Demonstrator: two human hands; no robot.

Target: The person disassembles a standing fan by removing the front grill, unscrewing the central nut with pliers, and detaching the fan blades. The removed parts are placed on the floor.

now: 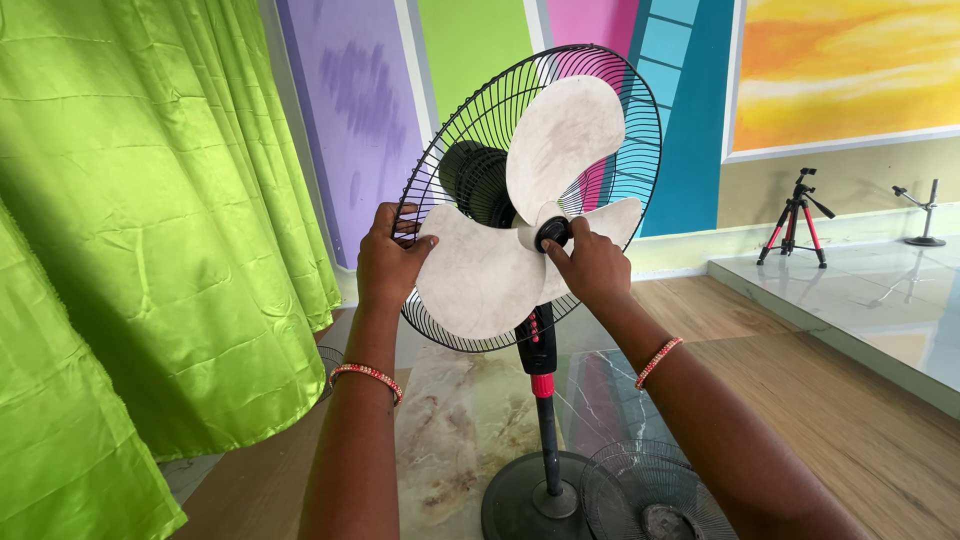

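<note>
A black pedestal fan stands before me with its front grille off. Its dusty white three-blade propeller [560, 140] sits in front of the black rear wire guard [640, 120] and motor housing [472, 178]. My left hand [388, 260] grips the edge of the lower-left blade together with the guard's rim. My right hand [592, 262] has its fingers closed on the small black hub cap [553, 232] at the centre of the blades. Both wrists wear red beaded bangles.
The removed front grille [655, 492] lies on the floor beside the fan's round base [530, 500]. Green satin curtains [150, 250] hang at left. A red and black tripod [797, 218] and a small stand [926, 212] are on a raised tiled platform at right.
</note>
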